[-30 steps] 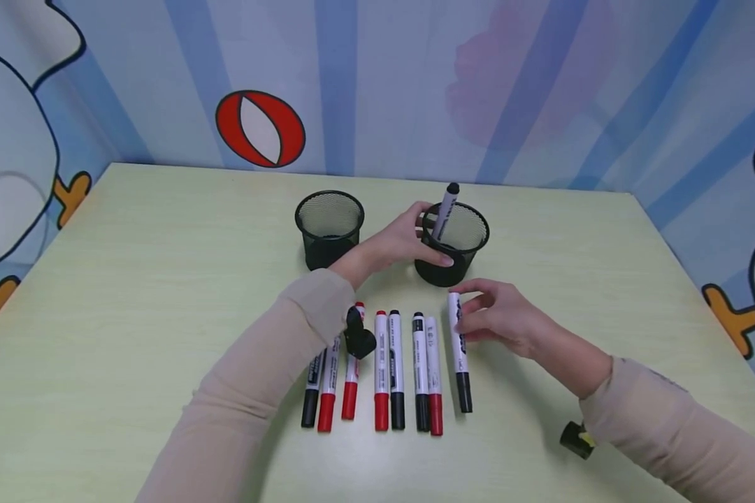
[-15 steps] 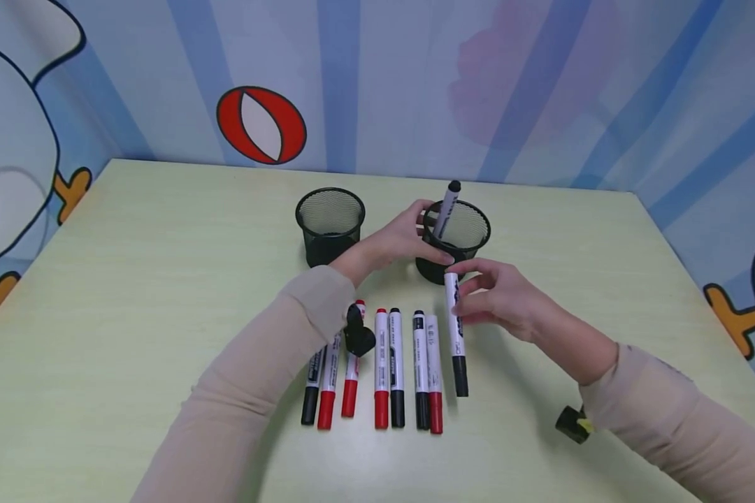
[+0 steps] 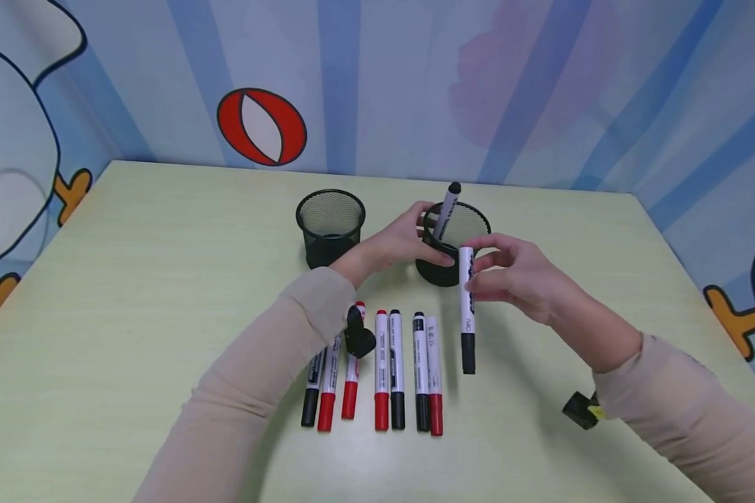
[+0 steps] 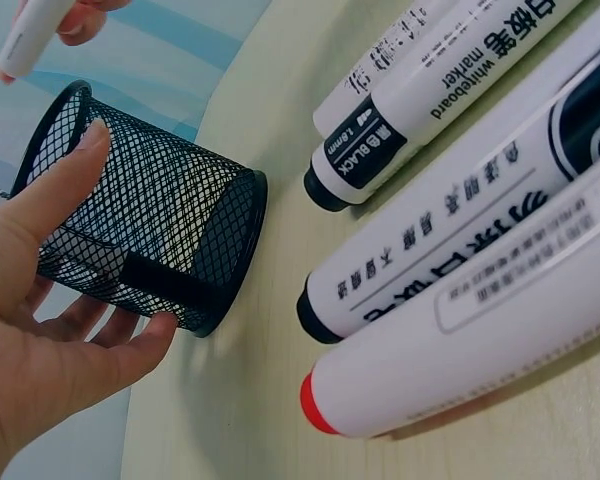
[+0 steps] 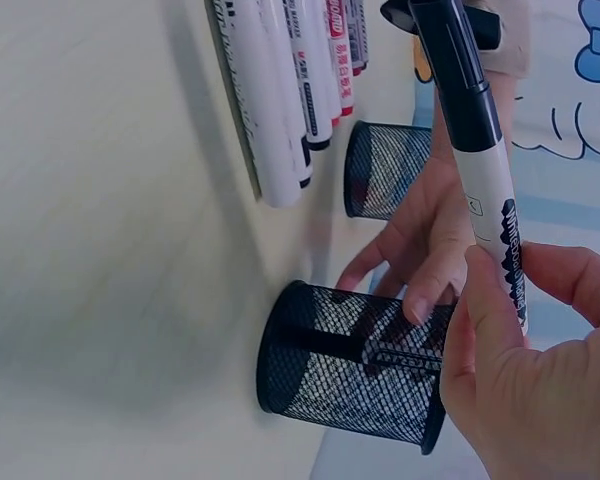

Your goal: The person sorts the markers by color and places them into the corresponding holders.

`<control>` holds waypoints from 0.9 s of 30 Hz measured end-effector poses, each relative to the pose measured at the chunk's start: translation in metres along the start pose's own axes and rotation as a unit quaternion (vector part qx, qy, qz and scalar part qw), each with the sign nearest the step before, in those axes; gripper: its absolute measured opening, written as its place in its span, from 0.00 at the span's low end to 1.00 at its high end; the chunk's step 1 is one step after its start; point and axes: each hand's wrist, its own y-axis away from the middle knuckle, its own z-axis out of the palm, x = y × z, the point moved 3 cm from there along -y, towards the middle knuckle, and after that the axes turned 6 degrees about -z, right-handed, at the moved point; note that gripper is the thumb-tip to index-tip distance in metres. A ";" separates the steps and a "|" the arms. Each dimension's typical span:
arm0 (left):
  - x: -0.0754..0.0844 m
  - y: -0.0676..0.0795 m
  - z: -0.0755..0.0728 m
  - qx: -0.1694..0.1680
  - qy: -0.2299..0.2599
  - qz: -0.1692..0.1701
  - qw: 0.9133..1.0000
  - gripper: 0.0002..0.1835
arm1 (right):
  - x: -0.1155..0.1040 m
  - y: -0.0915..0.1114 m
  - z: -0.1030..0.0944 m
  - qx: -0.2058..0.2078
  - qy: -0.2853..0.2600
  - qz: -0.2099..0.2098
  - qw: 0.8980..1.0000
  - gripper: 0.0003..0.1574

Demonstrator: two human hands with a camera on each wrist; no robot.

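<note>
My right hand (image 3: 522, 279) pinches a white whiteboard marker (image 3: 467, 297) near its upper end, with the black cap (image 5: 462, 90) pointing down toward the table's front edge. It is raised above the table, just in front of the right mesh pen cup (image 3: 443, 272). Around the left side of that black cup curls my left hand (image 3: 405, 237), thumb on the near side; the left wrist view shows the thumb (image 4: 65, 185) and fingers around the mesh. Inside the cup another marker (image 3: 445, 213) leans, black end up.
A second black mesh cup (image 3: 330, 230) stands to the left. In front lies a row of several white markers with red caps (image 3: 381, 411) or black caps (image 3: 398, 409); my left sleeve (image 3: 258, 391) and its wrist camera (image 3: 358, 334) partly cover the left ones. A patterned wall (image 3: 390, 84) stands behind the table.
My right hand has lifted the marker from beside the row and carried it up and away from me, toward the right cup. The left hand has stayed on the cup.
</note>
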 end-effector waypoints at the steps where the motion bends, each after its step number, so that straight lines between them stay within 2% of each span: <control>1: 0.000 0.000 0.000 0.000 -0.002 -0.001 1.000 0.50 | -0.002 0.000 -0.001 0.002 0.001 -0.002 1.000 0.33; 8: 0.004 0.001 -0.001 -0.003 -0.003 -0.005 1.000 0.50 | -0.016 -0.004 -0.011 0.018 0.009 -0.021 1.000 0.33; 27: 0.005 0.002 -0.005 0.003 -0.002 -0.014 1.000 0.51 | -0.042 -0.020 -0.030 0.066 -0.040 -0.057 0.995 0.34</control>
